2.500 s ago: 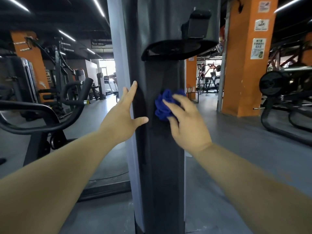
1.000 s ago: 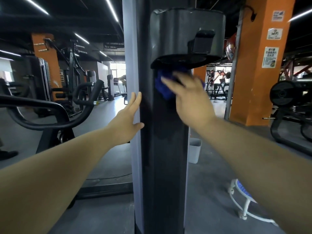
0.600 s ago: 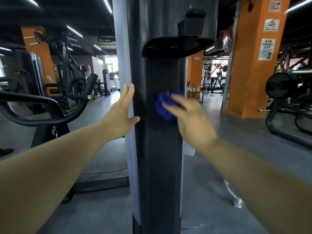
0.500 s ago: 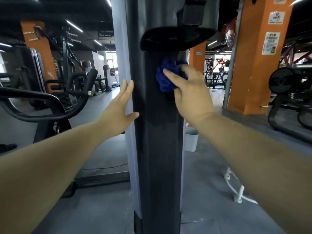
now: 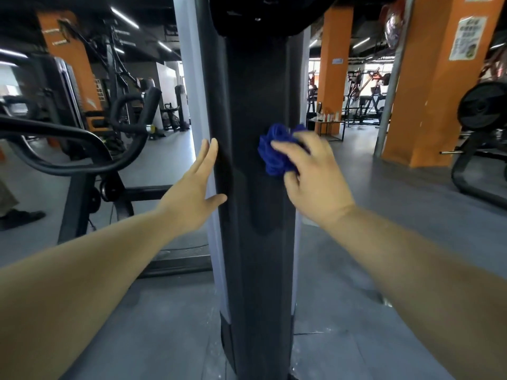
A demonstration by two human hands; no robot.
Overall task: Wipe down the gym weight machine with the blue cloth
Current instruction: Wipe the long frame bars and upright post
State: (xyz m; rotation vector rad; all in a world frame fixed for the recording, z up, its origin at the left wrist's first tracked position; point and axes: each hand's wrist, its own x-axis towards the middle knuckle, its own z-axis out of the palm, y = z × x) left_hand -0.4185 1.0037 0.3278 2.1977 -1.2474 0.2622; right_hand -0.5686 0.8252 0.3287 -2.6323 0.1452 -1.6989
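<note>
Orange pillars [image 5: 436, 105] flank us as we wipe the dark upright of the weight machine [image 5: 255, 215], right hand [image 5: 315, 185] clutching the blue cloth [image 5: 274, 154] against its front, left hand [image 5: 192, 196] flat, fingers straight, on its edge; lower stretches likely need the next strokes.
</note>
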